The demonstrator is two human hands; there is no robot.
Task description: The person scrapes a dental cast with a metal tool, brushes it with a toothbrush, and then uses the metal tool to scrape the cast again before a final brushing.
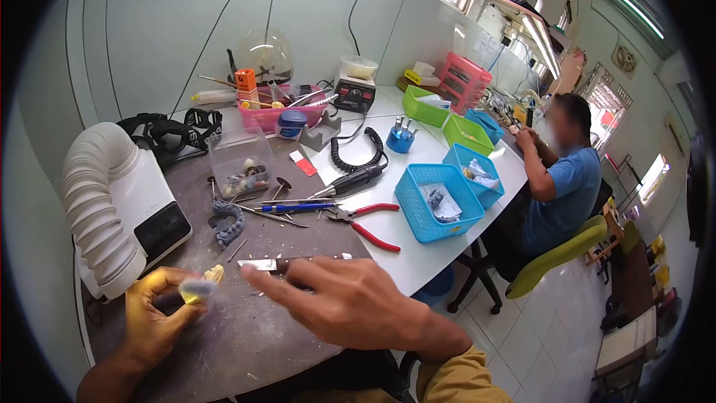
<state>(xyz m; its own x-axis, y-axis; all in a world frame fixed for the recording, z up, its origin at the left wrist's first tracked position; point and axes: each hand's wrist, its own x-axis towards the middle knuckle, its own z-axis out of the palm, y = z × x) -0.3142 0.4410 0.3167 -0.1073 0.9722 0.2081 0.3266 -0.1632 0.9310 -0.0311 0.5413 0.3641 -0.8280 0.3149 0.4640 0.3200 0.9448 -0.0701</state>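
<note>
My left hand [158, 312] is closed around a small yellow-and-grey piece [195, 290], its grey top blurred; I cannot tell what it is. A cream-coloured, tooth-like piece [214, 274] shows just beyond the fingertips. My right hand [347, 302] is over the table's front, index finger stretched toward the left hand and the other fingers loosely bent. Directly behind it lies a knife [257, 264], its dark riveted handle partly covered by the knuckles. A grey dental arch model [226, 224] and a thin rod [237, 251] lie a little farther back.
Red-handled pliers [373, 227], a blue pen [287, 207] and a rotary handpiece [350, 180] lie beyond. A white machine with a ribbed hose [101, 209] stands at left, blue baskets [429, 231] at right. A person in blue [563, 186] sits farther right.
</note>
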